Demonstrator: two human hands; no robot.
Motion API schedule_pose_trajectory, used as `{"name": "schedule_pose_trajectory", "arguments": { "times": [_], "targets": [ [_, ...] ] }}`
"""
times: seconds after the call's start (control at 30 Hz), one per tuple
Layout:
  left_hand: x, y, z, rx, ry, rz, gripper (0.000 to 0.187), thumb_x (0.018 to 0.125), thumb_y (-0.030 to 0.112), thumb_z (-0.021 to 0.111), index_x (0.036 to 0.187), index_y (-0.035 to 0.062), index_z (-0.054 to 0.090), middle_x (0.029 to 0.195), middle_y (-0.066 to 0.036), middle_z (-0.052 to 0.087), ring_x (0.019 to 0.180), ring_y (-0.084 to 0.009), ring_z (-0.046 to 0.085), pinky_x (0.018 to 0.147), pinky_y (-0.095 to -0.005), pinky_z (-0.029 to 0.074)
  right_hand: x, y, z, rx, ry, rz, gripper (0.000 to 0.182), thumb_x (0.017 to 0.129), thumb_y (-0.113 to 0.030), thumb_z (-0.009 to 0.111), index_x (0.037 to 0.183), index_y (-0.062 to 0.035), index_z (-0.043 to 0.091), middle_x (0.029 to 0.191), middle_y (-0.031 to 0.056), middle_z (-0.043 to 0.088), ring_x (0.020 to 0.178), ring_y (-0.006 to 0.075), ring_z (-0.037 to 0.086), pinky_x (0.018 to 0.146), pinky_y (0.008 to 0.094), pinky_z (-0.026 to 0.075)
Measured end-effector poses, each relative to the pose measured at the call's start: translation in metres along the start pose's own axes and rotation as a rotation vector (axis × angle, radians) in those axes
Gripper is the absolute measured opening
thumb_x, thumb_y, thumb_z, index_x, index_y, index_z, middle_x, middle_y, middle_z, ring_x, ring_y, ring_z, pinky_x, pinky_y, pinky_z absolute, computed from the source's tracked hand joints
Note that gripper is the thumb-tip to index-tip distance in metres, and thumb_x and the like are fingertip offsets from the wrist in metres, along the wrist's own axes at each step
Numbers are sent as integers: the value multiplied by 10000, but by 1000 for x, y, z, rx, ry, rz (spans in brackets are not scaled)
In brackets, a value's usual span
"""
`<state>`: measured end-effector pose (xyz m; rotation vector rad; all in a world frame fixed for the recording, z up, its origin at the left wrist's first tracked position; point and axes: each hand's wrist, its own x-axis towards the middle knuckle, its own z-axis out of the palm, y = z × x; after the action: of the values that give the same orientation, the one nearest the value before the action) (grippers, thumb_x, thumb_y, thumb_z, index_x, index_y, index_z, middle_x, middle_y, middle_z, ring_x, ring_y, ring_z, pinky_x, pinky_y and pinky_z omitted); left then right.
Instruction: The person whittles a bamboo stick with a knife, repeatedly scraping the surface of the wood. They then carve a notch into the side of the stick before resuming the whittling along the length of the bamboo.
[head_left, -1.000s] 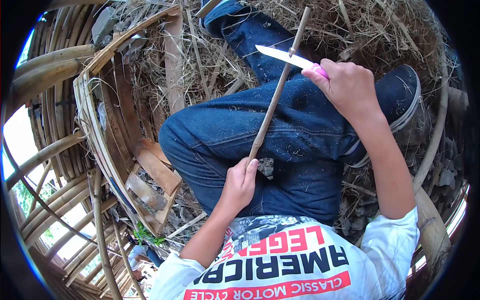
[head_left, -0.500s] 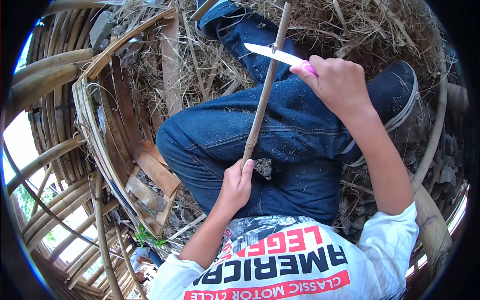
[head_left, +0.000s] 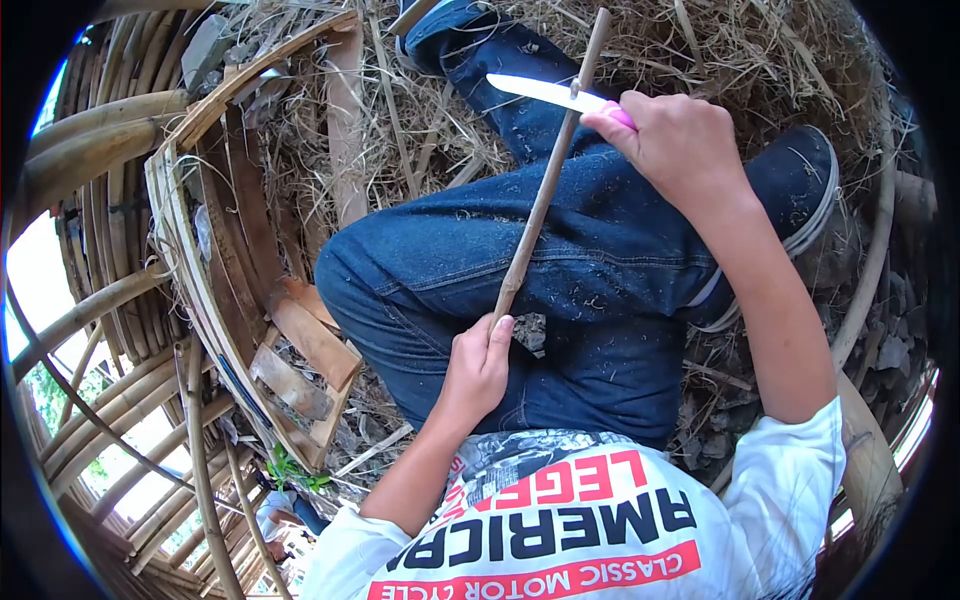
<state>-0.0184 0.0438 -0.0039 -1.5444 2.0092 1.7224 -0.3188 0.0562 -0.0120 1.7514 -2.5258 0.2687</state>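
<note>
My left hand (head_left: 478,372) is closed round the lower end of a thin wooden stick (head_left: 540,210), which slants up and to the right across my jeans. In my right hand (head_left: 685,145) is a knife (head_left: 540,91) with a pink handle, the fingers wrapped round it. The pale blade points left and crosses the stick near its upper end, touching it beside a small knot. Bits of shavings dot the jeans (head_left: 430,250).
Dry straw (head_left: 720,50) covers the ground at the top. Split bamboo strips (head_left: 185,230) and flat wood pieces (head_left: 310,340) lie at left, beside a bamboo structure (head_left: 95,310). Another person (head_left: 280,515) is partly visible at lower left. Stones (head_left: 890,350) lie at right.
The stick's upper end has tilted to the right. My right hand has shifted slightly right and up with the knife, and my left hand slightly right.
</note>
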Motion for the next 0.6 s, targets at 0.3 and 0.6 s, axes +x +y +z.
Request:
{"name": "schedule_pose_trajectory", "arguments": {
  "times": [0.3,0.6],
  "targets": [
    [0,-3,-2,21,-36,42,407,1035,329,401,768,33,481,589,33,404,536,-60,353,483,-263,293,-9,27,-6,1,12,70,550,897,-591,494,694,-114,678,554,89,625,551,257,671,490,365,527],
    [0,-3,0,48,-8,41,399,1031,307,403,760,27,490,587,19,420,540,-77,380,486,-282,314,26,1,5,92,1,55,532,909,-574,483,705,-123,680,593,71,648,591,232,683,523,355,528]
  ]
}}
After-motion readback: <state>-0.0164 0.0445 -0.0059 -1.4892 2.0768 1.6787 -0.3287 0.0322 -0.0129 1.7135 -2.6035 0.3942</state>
